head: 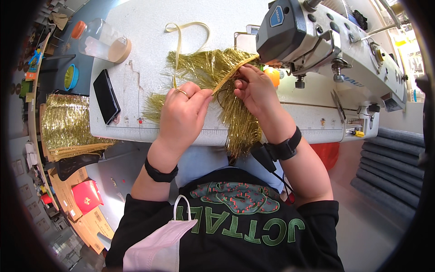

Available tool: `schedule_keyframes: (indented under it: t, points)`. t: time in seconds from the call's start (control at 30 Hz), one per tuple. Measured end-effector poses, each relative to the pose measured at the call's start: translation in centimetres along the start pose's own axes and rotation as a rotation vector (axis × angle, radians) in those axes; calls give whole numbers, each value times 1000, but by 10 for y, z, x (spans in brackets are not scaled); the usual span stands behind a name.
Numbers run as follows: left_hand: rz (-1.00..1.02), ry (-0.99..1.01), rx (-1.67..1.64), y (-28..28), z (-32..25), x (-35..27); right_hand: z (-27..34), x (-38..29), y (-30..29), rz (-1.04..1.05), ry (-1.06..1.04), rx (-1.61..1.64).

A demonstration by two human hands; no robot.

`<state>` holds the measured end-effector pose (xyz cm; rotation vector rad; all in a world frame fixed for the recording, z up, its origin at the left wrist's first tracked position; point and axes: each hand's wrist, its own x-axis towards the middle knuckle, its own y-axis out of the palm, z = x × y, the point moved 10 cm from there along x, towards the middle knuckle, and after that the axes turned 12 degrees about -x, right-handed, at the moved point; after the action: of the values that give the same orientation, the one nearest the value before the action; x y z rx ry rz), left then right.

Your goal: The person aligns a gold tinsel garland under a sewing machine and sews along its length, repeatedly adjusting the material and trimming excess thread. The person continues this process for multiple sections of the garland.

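Gold tinsel fringe (217, 66) lies spread on the white sewing table (142, 20), with some strands hanging over its front edge. The fringe's gold heading band (228, 76) runs slantwise up to the head of a MAQI industrial sewing machine (280, 32), whose needle area is hidden. My left hand (183, 117) pinches the lower end of this band between thumb and fingers. A pale yellow tape (177, 40) curves across the table and down to that hand. Closer to the machine, my right hand (256, 88) holds the band between thumb and fingertips.
A black phone (106, 97) and a plastic jar with an orange lid (100, 40) occupy the table's left side. Thread snips (337, 103) lie at right. More gold fringe (66, 122) is piled beyond the left edge. Folded grey fabric (390, 166) is stacked at right.
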<state>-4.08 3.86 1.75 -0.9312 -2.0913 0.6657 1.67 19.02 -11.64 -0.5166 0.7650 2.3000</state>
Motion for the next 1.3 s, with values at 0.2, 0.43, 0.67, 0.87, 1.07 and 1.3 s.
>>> schedule_keyframes:
  t: [0.2, 0.43, 0.67, 0.87, 1.07, 1.3]
  points:
    - [0, 4, 4, 1, 0, 0, -3, -4, 0, -25, 2, -14]
    - [15, -4, 6, 4, -1, -1, -8, -5, 3, -7, 33, -39]
    - [13, 43, 13, 8, -6, -4, -14, -6, 7, 57, 86, -46]
    - [31, 45, 16, 12, -8, -5, -13, -6, 6, 57, 61, -54]
    - [74, 49, 4, 15, -8, -6, -12, -4, 7, 7, 24, -104]
    - [58, -1, 8, 21, -4, -11, 18, -38, -12, 63, 13, -402]
